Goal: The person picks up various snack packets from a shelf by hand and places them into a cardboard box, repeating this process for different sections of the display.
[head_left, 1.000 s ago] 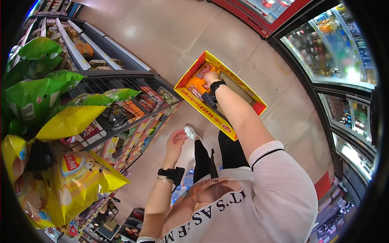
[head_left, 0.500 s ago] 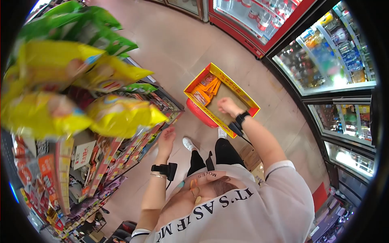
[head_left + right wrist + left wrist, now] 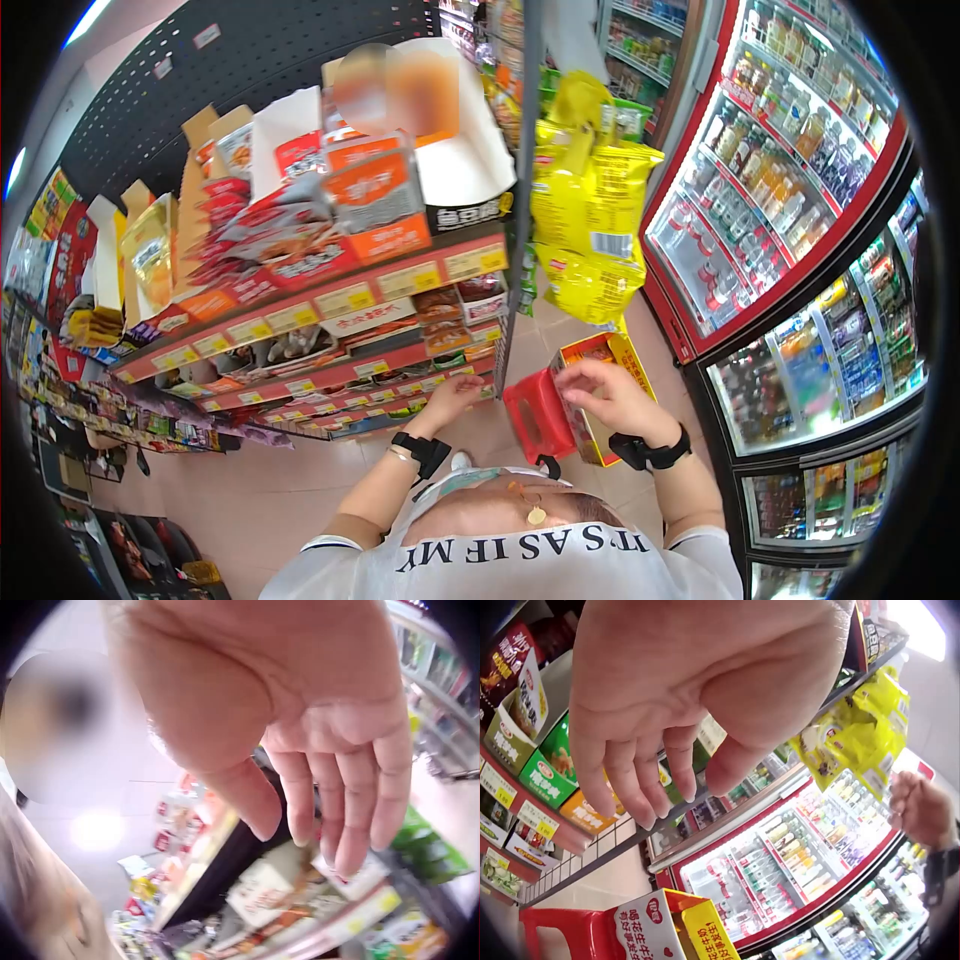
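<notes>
Open-topped cardboard box, yellow with red print, white printed end panel, sat beside a red stool. Orange packets showed inside, toward the far end. Right hand, fingers bent loosely, hung above the box; left hand, likewise relaxed, beyond the stool.

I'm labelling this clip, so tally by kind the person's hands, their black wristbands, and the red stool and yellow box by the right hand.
Hands: 2 (left hand, right hand)
Black wristbands: 2 (left band, right band)
Red stool: 1
Yellow box: 1
Total: 6
</notes>
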Action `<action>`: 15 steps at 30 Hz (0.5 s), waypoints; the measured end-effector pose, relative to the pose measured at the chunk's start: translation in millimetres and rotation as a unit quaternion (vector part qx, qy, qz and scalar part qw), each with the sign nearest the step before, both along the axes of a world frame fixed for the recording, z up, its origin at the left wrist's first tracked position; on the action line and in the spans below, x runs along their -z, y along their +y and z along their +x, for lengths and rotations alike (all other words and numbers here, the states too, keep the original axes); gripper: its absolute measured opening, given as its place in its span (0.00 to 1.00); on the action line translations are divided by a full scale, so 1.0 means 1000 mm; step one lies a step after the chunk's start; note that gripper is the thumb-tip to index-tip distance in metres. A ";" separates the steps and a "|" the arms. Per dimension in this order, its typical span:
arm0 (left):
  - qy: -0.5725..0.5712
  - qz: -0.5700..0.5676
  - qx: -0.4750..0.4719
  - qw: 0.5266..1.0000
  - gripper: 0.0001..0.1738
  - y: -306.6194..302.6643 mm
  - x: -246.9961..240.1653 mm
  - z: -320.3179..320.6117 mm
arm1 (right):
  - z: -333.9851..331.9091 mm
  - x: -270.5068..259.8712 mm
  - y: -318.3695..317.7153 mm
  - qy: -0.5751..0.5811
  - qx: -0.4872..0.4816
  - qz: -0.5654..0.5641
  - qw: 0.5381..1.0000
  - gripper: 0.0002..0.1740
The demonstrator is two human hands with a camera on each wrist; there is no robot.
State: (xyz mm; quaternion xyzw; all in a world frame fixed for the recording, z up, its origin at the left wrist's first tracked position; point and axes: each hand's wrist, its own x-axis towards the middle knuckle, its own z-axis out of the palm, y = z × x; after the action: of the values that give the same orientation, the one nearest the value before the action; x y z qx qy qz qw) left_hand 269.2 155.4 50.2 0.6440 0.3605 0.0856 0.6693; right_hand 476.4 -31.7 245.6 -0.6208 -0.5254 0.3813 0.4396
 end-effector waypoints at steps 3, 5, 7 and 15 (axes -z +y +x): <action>-0.046 0.000 0.000 0.999 0.16 0.008 -0.034 -0.013 | -0.041 -0.086 0.036 -0.148 -0.041 0.179 0.972 0.09; -0.065 0.011 -0.002 0.998 0.17 0.015 -0.047 -0.022 | -0.057 -0.122 0.067 -0.220 -0.051 0.269 0.936 0.08; -0.118 0.043 0.005 0.992 0.15 0.021 -0.053 -0.027 | -0.063 -0.153 0.103 -0.267 -0.024 0.310 0.912 0.08; -0.147 0.009 0.043 0.988 0.17 0.037 -0.086 -0.065 | -0.028 -0.237 0.259 -0.482 0.159 0.230 0.830 0.08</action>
State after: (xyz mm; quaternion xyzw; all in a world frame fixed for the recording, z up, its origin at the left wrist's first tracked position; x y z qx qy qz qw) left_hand 204.5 191.9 136.6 0.6456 0.2296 0.1534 0.7120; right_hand 448.0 226.9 482.7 -0.6818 -0.6371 -0.1738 0.3148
